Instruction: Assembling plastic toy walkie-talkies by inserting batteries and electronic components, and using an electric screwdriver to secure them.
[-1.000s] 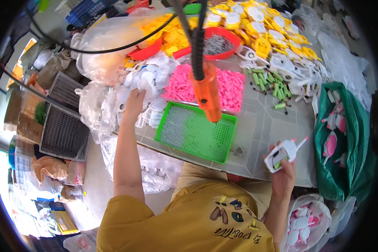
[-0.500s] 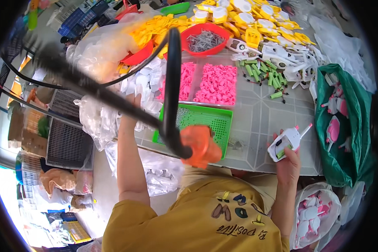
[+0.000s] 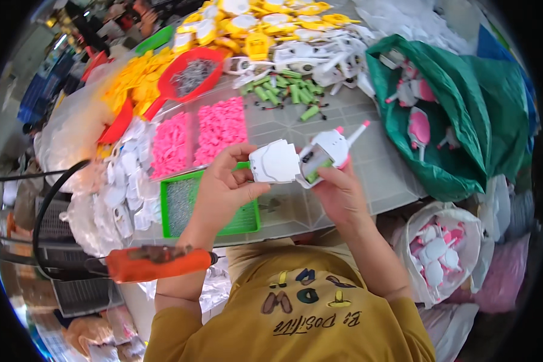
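Note:
My left hand (image 3: pixel 223 187) pinches a white plastic cover (image 3: pixel 274 161) by its left side, between thumb and fingers. My right hand (image 3: pixel 344 193) grips a white plastic housing (image 3: pixel 333 145) with pink tips and a narrow stem pointing up and right. The housing's open side shows a green cylindrical part, partly hidden by my right thumb, and something dark. The cover's right edge is up against the housing's left edge; whether they touch I cannot tell. Both hands are above the table's front part. Beneath my left hand lies a green tray (image 3: pixel 165 211) of small metal pieces.
Pink parts (image 3: pixel 222 130) fill a clear tray; a red scoop (image 3: pixel 163 84) holds screws. Green cylinders with wires (image 3: pixel 295 90) and yellow parts (image 3: pixel 241 24) lie farther back. A green bag (image 3: pixel 482 90) stands right, a white bag (image 3: pixel 404 265) below. An orange tool (image 3: pixel 157 263) hangs near my left forearm.
My left hand has come from the white parts at the left to the housing, now with a cover. The orange tool and its black cord have swung left and down. The view has shifted.

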{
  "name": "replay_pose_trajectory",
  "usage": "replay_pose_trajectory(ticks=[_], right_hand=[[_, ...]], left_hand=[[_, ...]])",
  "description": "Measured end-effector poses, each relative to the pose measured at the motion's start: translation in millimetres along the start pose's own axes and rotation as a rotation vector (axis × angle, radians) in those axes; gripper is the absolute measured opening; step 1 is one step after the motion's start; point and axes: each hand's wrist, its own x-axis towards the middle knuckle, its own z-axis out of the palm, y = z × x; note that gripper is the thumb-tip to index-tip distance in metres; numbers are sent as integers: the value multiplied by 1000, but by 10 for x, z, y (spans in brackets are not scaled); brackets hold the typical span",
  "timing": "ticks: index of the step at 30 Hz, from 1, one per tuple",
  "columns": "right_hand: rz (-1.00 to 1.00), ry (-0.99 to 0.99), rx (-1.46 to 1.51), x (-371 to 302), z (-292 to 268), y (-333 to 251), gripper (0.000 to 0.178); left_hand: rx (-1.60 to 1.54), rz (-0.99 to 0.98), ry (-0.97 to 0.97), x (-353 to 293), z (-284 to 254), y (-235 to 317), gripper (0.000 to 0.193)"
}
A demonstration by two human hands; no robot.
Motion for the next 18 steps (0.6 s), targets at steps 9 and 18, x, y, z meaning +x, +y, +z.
replay_pose_trajectory(ticks=[9,18], right_hand=[[-57,29,168,-114,68,-30,57],[-133,12,84,-110,94,14,58]], left_hand=[[306,138,39,56,409,-194,54],[428,168,92,54,555,-297,52]])
